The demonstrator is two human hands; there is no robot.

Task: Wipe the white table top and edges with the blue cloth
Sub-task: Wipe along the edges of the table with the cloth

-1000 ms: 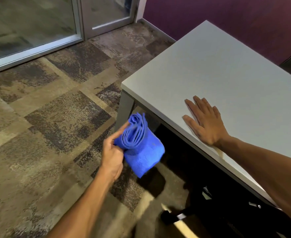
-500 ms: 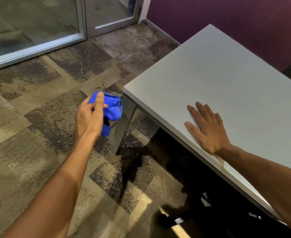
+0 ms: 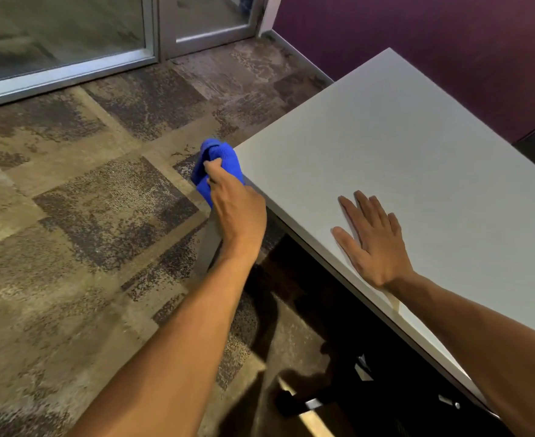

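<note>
The white table (image 3: 402,146) fills the right half of the head view, its near-left corner pointing toward the carpet. My left hand (image 3: 234,206) grips the bunched blue cloth (image 3: 219,162) and presses it against that corner, on the table's left edge. My right hand (image 3: 373,238) lies flat on the table top close to the near edge, fingers spread, holding nothing. Part of the cloth is hidden behind my left fingers.
Patterned brown and grey carpet (image 3: 86,216) covers the floor to the left. A glass door with a metal frame (image 3: 152,26) stands at the back. A purple wall (image 3: 417,33) runs behind the table. A dark chair base (image 3: 316,402) sits under the near edge.
My left hand has carried the blue cloth up and to the right, from below the table edge to the table's corner, where it now touches. My right hand has stayed flat on the top.
</note>
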